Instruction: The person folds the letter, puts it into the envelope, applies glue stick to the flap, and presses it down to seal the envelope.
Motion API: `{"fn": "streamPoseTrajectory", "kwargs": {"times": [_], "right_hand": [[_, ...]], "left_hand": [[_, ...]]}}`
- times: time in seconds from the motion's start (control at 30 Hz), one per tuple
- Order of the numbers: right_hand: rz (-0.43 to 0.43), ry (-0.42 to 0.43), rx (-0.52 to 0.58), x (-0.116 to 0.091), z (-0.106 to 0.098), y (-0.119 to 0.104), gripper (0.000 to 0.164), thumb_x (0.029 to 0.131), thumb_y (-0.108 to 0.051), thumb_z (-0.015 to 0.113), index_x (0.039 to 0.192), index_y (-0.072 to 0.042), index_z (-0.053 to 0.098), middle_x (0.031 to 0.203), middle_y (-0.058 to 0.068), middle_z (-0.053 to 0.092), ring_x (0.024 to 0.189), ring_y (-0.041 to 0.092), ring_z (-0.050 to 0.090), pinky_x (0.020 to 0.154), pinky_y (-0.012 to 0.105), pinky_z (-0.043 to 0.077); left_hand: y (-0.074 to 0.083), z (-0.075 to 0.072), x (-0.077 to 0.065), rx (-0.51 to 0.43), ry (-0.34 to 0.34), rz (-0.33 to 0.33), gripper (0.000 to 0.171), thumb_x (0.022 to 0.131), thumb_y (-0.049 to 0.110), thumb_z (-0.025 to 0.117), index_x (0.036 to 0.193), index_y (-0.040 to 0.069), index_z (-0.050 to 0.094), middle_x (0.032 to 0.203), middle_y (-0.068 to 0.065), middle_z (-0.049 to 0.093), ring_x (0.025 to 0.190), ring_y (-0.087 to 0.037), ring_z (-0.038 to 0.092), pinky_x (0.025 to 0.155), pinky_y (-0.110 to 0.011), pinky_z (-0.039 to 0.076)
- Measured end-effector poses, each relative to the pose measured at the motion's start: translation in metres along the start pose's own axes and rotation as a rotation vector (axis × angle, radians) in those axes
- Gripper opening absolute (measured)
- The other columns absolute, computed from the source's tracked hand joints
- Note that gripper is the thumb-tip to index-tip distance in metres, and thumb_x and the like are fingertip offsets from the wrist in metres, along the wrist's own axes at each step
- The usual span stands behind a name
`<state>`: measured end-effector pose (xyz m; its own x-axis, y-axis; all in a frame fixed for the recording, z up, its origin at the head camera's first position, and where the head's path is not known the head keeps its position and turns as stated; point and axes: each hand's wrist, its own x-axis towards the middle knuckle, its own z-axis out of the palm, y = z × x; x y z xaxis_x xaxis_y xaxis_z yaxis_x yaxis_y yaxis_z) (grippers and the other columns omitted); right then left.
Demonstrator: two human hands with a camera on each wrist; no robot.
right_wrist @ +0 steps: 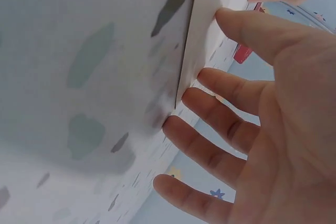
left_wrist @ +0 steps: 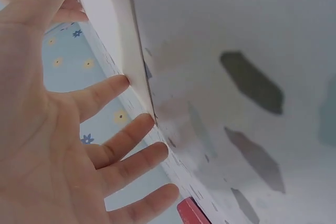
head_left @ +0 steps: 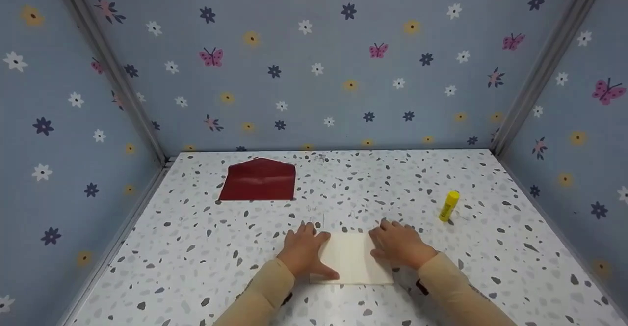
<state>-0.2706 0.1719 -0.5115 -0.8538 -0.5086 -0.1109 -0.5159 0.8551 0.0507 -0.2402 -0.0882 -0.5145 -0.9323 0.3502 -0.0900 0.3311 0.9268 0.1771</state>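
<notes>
Speckled tabletop [head_left: 196, 267], cream rectangular paper [head_left: 352, 262]

Smooth, matt paper sheet [head_left: 352, 259]

A piece of paper [head_left: 351, 259] lies on the near part of the desk [head_left: 196, 262]. The left hand [head_left: 304, 255] rests at its left edge, and the right hand [head_left: 401, 245] at its right edge. The envelope [head_left: 260, 181] lies farther away on the desk, behind the paper and to its left. The glue stick [head_left: 448, 206] is to the right, beyond the right hand and nearer than the envelope. The back wall [head_left: 333, 95] stands behind the desk, the side walls [head_left: 64, 159] at left and right.
</notes>
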Motion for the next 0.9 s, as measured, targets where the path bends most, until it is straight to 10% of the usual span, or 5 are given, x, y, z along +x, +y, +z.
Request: {"fn": "streamPoseTrajectory", "kwargs": {"times": [0.9], "right_hand": [[0.094,-0.084,0.049,-0.0008,-0.0056,0.0022,0.06,0.093,-0.051,0.067,0.137,-0.012,0.057,0.141,0.019,0.051,0.124,0.042,0.052,0.091,0.062,0.049]], "left_hand": [[-0.003,-0.0001,-0.0019,-0.117,-0.049,-0.01,0.107,0.061,0.076,0.079,0.147,0.019,0.051,0.148,-0.027,0.04,0.135,-0.045,0.04,0.104,-0.062,0.038]]}}
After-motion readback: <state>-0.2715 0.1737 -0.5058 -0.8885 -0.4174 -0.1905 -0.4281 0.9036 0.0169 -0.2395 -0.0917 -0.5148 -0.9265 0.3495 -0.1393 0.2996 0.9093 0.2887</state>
